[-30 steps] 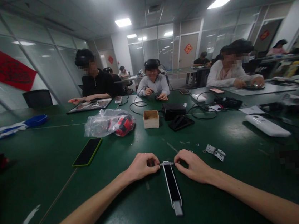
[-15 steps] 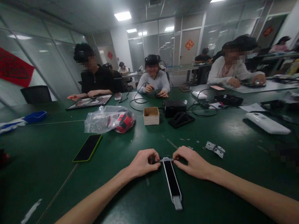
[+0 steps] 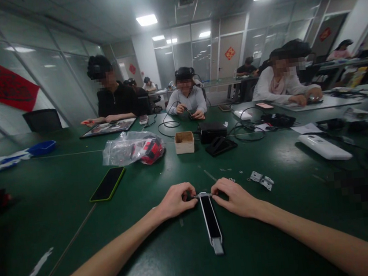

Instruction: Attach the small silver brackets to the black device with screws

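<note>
Compared with half a second ago, your left hand [image 3: 177, 200] and right hand [image 3: 235, 197] are keeping nearly the same pose, while your view is shifting slightly. Across the table [image 3: 164, 255], the co-worker in white on the right is now holding their hands [image 3: 297, 100] closer together.

You are pinching the left end of a thin metal crossbar [image 3: 204, 195] between left thumb and forefinger, and its right end with your right fingertips; those fingertips are partly hiding both ends. The crossbar is sitting at the far end of a slim black panel with a white frame [image 3: 211, 219], which is lying on the table between your forearms, its grey tab [image 3: 217, 246] pointing towards you.

Just beyond your right hand, small rings [image 3: 231, 180] are lying loose, with metal brackets [image 3: 256, 176] to their right. A green-edged phone [image 3: 108, 184] is resting off to your left. Farther out, a clear plastic bag [image 3: 119, 150], a cardboard box [image 3: 185, 146] and a black stand [image 3: 221, 146] are standing in a row.
</note>
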Demonstrator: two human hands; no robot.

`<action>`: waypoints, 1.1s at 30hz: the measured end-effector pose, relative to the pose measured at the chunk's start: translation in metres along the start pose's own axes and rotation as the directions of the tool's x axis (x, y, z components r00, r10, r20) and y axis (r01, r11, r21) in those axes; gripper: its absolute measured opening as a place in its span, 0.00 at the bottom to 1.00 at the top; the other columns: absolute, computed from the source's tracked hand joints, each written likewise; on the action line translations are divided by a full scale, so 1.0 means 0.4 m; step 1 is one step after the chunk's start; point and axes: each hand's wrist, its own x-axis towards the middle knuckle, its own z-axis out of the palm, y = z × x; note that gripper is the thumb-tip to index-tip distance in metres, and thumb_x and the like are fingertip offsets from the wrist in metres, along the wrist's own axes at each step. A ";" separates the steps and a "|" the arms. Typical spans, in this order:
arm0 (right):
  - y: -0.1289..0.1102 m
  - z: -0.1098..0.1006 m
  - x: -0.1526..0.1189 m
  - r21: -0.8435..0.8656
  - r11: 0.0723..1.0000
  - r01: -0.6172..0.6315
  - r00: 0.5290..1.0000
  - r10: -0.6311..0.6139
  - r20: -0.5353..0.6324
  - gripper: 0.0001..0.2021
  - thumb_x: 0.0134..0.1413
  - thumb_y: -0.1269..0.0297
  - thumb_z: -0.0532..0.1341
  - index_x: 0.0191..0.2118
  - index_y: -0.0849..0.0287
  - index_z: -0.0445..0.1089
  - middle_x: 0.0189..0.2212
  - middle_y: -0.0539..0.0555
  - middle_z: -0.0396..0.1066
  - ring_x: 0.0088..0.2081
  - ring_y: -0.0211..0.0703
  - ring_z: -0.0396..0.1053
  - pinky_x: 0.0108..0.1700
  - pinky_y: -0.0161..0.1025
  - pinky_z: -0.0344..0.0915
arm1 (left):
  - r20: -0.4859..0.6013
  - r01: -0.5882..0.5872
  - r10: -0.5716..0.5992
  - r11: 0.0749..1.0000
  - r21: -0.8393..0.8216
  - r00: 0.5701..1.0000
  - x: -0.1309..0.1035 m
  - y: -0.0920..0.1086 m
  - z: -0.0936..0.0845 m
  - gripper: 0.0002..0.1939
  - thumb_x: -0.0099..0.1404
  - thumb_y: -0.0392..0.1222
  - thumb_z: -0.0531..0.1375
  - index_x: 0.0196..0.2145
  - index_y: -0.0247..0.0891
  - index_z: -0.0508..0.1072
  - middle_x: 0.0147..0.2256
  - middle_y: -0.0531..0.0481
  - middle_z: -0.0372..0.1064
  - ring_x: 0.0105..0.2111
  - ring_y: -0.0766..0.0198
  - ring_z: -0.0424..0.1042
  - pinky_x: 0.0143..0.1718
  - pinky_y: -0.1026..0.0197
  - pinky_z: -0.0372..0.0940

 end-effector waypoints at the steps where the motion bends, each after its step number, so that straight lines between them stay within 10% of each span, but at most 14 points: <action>1: 0.000 0.000 0.000 0.001 1.000 0.000 1.000 0.000 0.002 0.06 0.59 0.64 0.54 0.37 0.58 0.67 0.35 0.53 0.67 0.36 0.41 0.63 0.37 0.40 0.63 | 0.000 0.001 -0.001 1.000 0.002 1.000 0.000 0.000 0.000 0.05 0.55 0.37 0.60 0.32 0.36 0.69 0.26 0.56 0.65 0.25 0.70 0.63 0.27 0.69 0.58; 33: 0.004 0.004 0.000 -0.010 1.000 0.000 1.000 0.000 -0.001 0.06 0.58 0.65 0.55 0.37 0.59 0.67 0.35 0.53 0.67 0.36 0.41 0.63 0.37 0.40 0.63 | -0.019 -0.036 0.035 0.999 -0.005 0.999 0.004 -0.006 0.002 0.05 0.56 0.38 0.62 0.31 0.36 0.71 0.27 0.56 0.66 0.25 0.70 0.62 0.28 0.68 0.58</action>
